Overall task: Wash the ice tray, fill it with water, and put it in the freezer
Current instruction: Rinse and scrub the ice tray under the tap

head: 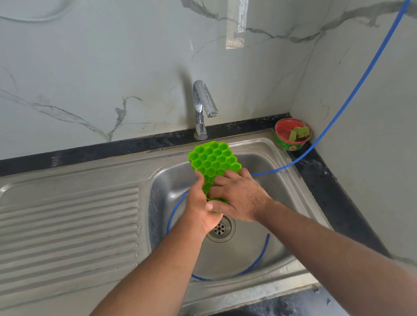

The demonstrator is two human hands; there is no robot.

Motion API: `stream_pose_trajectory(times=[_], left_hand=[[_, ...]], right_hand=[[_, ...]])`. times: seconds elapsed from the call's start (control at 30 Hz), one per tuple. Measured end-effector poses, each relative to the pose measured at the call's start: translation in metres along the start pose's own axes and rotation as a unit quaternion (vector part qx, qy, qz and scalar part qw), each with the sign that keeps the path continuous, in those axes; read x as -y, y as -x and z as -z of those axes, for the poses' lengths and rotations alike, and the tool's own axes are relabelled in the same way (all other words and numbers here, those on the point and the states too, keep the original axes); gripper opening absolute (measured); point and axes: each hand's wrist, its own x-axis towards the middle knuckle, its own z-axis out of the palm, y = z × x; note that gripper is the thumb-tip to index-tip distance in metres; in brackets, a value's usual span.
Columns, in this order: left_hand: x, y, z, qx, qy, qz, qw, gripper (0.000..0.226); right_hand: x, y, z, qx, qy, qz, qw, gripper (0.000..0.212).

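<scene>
A: From the head view, where is the bright green honeycomb-celled silicone ice tray (214, 161) sitting?

B: It's hanging over the steel sink basin (266, 251), under the chrome tap (204, 102). The left hand (201, 208) is closing around its near end; the right hand (238, 195) is pressing flat on it.

A: Handling?

B: Probably light, floppy and slippery, so supporting both edges seems wise.

Single head-worn wide-angle view, looking forward and down, close above a steel sink (272, 152); tap (201, 108) at 12 o'clock.
</scene>
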Motion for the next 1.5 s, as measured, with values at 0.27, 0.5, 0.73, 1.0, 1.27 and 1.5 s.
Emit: stream_pose_trajectory(times=[0.27,0.5,0.73,1.0,1.27,1.5], left_hand=[[-0.002,0.003,0.009,0.006,-0.019,-0.004,1.0,0.066],[-0.003,0.004,-0.002,0.012,-0.047,0.005,0.999,0.065],[-0.001,0.007,0.002,0.008,-0.039,0.002,0.999,0.066],[0.003,0.008,0.003,0.019,-0.059,0.012,0.998,0.062],[0.001,0.001,0.01,0.021,-0.017,-0.004,1.0,0.064],[0.001,0.004,0.013,0.016,-0.025,0.001,1.0,0.064]], right_hand=[[-0.002,0.004,-0.009,-0.048,0.008,0.03,0.998,0.048],[0.001,0.012,-0.01,-0.189,-0.079,-0.065,0.977,0.039],[0.001,0.002,0.009,-0.013,0.009,-0.011,1.0,0.056],[-0.021,-0.008,0.016,0.051,0.01,0.089,0.995,0.066],[0.001,-0.002,0.002,-0.003,0.043,0.002,0.999,0.065],[0.005,0.0,-0.003,-0.018,0.062,0.01,0.998,0.058]])
